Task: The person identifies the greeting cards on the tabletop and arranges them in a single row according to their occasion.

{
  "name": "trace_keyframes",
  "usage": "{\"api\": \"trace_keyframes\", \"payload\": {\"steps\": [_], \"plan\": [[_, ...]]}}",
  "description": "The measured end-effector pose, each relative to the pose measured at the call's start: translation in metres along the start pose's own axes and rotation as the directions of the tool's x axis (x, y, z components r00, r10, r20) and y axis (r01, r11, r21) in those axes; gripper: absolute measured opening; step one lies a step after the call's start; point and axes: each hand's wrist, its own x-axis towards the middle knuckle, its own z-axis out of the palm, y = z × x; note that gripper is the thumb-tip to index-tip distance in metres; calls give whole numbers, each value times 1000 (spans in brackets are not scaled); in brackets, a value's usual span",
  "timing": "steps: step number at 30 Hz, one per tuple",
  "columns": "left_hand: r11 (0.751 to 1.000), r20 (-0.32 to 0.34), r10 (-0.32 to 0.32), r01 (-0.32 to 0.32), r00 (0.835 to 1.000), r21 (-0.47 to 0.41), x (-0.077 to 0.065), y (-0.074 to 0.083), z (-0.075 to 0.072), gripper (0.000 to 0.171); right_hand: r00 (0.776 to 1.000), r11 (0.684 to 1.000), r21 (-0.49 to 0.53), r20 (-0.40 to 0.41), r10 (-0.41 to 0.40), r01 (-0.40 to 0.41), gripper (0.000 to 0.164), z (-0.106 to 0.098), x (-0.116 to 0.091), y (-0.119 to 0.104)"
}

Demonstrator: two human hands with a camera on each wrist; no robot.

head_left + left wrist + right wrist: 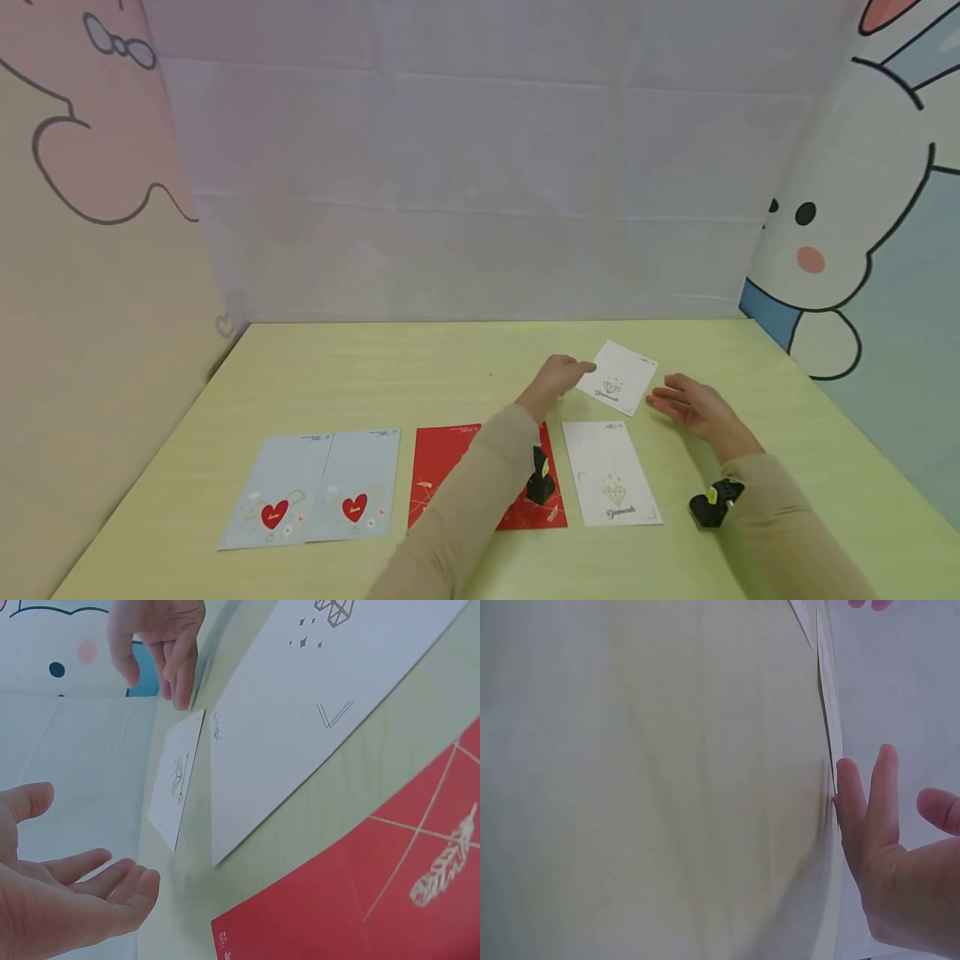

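Note:
A white card [622, 371] with a gold diamond print lies slightly turned at the back right of the table. My left hand [555, 385] is beside its left edge, thumb overlapping that edge in the head view; in the left wrist view the fingers [112, 892] are loosely spread with nothing between them. On the card's other side is my right hand [696, 408], its fingers apart and holding nothing. A second white diamond card [600, 454] lies nearer me. To its left is red card paper [442, 450] with gold feather prints, partly hidden by my left forearm.
Two pale blue cards [288, 467] with red hearts lie overlapped at the left front of the yellowish table [375, 367]. A white sheet [480, 167] hangs behind the table. Printed cartoon panels [847, 233] flank both sides.

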Motion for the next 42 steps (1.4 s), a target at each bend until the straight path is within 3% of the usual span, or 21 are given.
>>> {"api": "trace_keyframes", "payload": {"steps": [21, 32, 42], "plan": [[996, 4, -11, 11, 1000, 92, 4, -8, 14, 62, 1000, 995, -95, 2, -17, 17, 34, 0, 5, 3], [975, 19, -29, 24, 999, 219, 9, -8, 19, 65, 1000, 994, -111, -22, 0, -3, 26, 2, 6, 4], [973, 28, -43, 36, 999, 227, 7, -6, 22, 64, 999, 990, -143, -39, 3, -8, 26, 5, 6, 5]]}}
